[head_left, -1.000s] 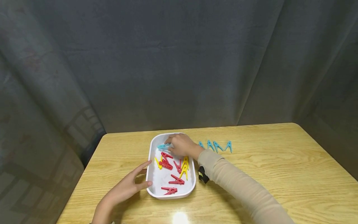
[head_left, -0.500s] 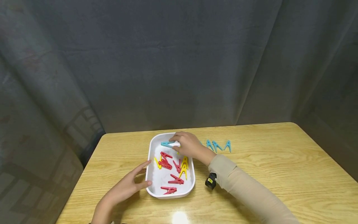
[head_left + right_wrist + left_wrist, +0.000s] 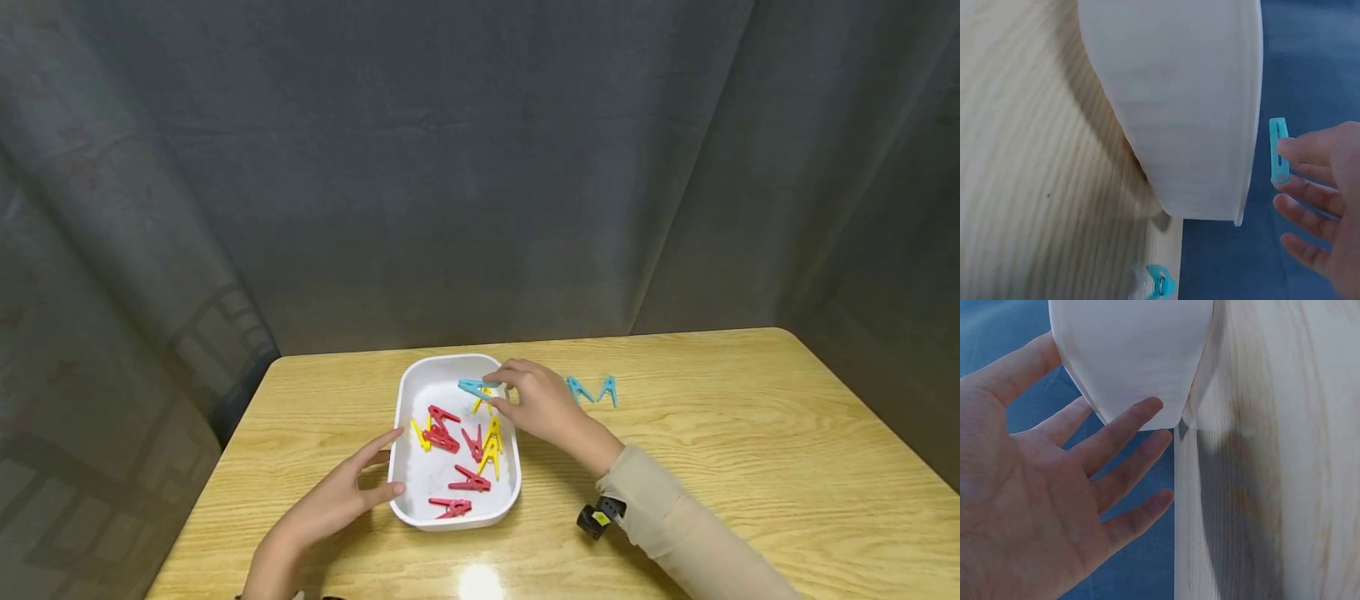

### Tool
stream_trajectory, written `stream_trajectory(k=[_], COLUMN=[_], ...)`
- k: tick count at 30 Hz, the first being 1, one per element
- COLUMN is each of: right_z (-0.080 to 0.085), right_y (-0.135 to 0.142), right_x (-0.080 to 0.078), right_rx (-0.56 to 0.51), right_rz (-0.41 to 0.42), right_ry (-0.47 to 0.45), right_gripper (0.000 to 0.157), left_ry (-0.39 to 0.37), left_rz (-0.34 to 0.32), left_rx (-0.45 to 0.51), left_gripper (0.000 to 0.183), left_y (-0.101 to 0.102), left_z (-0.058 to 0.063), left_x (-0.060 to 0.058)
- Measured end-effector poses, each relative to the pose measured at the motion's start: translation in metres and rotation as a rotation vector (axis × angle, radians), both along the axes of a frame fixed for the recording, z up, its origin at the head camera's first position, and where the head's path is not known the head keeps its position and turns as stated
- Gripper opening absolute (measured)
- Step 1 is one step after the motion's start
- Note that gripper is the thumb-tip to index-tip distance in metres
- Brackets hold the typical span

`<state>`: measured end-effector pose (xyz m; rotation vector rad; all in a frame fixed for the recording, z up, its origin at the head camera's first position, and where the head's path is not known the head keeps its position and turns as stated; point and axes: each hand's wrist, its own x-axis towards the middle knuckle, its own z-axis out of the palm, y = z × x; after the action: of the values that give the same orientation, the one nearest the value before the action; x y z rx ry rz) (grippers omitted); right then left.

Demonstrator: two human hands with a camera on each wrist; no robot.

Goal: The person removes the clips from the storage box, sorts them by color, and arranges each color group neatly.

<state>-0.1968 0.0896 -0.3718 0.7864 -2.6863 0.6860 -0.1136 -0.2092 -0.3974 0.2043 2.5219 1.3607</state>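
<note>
Between thumb and fingers, my right hand (image 3: 542, 406) pinches a blue clothespin (image 3: 476, 387) above the far right part of a white tray (image 3: 455, 524). The right wrist view shows that clothespin (image 3: 1279, 150) raised beside the tray's rim. My left hand (image 3: 339, 493) touches the tray's left side, its fingers spread and fairly straight; in the left wrist view the fingers (image 3: 1124, 434) lie along the outer wall. Inside the tray lie several red clothespins (image 3: 471, 479) and several yellow clothespins (image 3: 489, 457).
Blue clothespins (image 3: 608, 390) lie on the wooden table (image 3: 750, 433) right of the tray, some hidden behind the right hand. A black wrist camera (image 3: 595, 518) hangs under the right sleeve. A dark curtain (image 3: 465, 183) stands behind the table.
My right hand has lifted the blue clothespin from the tray's far end and moved rightward to above its right rim. The left hand stays at the tray's side.
</note>
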Motion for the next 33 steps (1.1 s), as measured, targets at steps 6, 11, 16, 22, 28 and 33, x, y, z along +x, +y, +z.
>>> stream_trajectory(k=[6, 11, 16, 22, 28, 33], right_z=[-0.002, -0.006, -0.009, -0.013, -0.016, -0.017], right_y=[0.019, 0.037, 0.057, 0.082, 0.105, 0.122], right_x=[0.01, 0.017, 0.02, 0.023, 0.025, 0.028], right_rx=[-0.03, -0.069, -0.094, -0.104, -0.1, -0.101], right_rz=[-0.032, -0.08, -0.125, -0.163, -0.209, -0.251], right_ry=[0.044, 0.04, 0.033, 0.049, 0.066, 0.066], right_gripper=[0.027, 0.03, 0.031, 0.032, 0.032, 0.032], left_ry=[-0.004, -0.008, 0.014, 0.028, 0.037, 0.032], left_rz=[0.002, 0.001, -0.01, -0.026, -0.043, -0.037], left_rx=[0.002, -0.006, -0.002, 0.015, 0.03, 0.032], left_gripper=[0.072, 0.072, 0.071, 0.071, 0.071, 0.071], left_y=[0.0, -0.001, 0.0, 0.001, 0.001, 0.001], left_z=[0.0, 0.0, -0.001, -0.001, 0.0, -0.001], left_x=[0.0, 0.0, -0.001, -0.002, -0.003, -0.002])
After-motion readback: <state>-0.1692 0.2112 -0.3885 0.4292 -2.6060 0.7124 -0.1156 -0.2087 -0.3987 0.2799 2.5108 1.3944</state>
